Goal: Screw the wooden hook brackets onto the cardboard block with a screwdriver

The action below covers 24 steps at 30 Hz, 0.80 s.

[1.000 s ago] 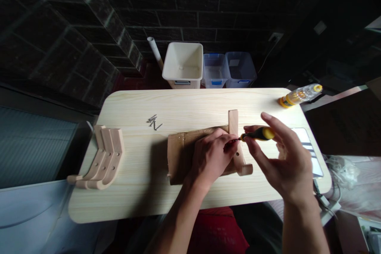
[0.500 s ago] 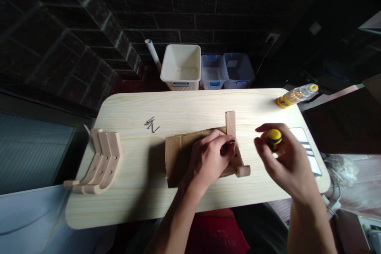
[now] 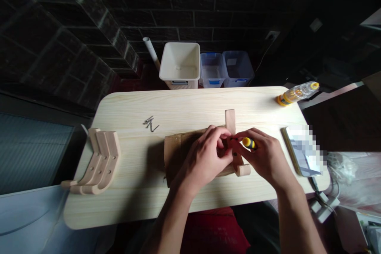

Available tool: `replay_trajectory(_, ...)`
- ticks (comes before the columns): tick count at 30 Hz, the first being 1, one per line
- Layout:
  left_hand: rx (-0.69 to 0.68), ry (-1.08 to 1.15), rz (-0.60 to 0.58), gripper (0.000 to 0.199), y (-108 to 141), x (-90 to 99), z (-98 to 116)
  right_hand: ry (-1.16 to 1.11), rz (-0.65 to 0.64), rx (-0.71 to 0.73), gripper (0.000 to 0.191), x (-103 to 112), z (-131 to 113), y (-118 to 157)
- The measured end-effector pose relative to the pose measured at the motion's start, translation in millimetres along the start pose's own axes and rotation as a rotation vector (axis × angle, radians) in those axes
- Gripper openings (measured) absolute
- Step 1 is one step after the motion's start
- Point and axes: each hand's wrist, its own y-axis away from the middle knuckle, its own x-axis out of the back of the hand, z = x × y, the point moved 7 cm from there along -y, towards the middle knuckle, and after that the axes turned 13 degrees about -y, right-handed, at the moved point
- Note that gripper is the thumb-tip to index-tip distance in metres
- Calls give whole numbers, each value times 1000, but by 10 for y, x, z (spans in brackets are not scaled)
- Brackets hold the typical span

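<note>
A wooden hook [image 3: 230, 122] with screw holes lies across the right end of a brown cardboard box [image 3: 172, 154]. My left hand [image 3: 205, 152] rests over the box, its thumb and fingers closed at the hook on a small dark thing that looks like a screw, mostly hidden. In my right hand [image 3: 264, 154] a yellow-and-black screwdriver [image 3: 249, 143] is tucked against the palm. The right thumb and forefinger meet the left fingertips at the dark thing. The screwdriver's tip is hidden.
Several loose screws [image 3: 151, 123] lie left of the box. Matching wooden hooks [image 3: 102, 158] stand together at the left edge. A clear-and-yellow bit case [image 3: 297, 94] is at the back right, a phone [image 3: 303, 151] at the right. Plastic bins [image 3: 181, 61] stand beyond the table [image 3: 133, 194].
My right hand has moved left with the screwdriver, up to the left fingertips at the hook. Its thumb and forefinger have closed there. The left hand stays about where it was.
</note>
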Motion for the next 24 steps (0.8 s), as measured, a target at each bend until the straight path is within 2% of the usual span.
replay_trajectory(5, -12, 25, 2, 19, 3, 23, 0, -28, 7, 14, 10, 60, -10, 21)
replay_trajectory(11, 20, -31, -28, 36, -20, -25, 16, -65, 221, -101, 27, 390, 127, 74)
replay_trajectory(17, 18, -34, -45, 41, -37, -66, -15, -73, 395, -212, 34, 666, 355, 123)
replay_trajectory(21, 26, -10, -53, 43, -39, -88, -54, -284, 555, -343, 41, 808, 636, 200)
replay_trajectory(24, 36, -14, -42, 43, -41, -94, -70, -415, 618, -381, 41, 840, 782, 220)
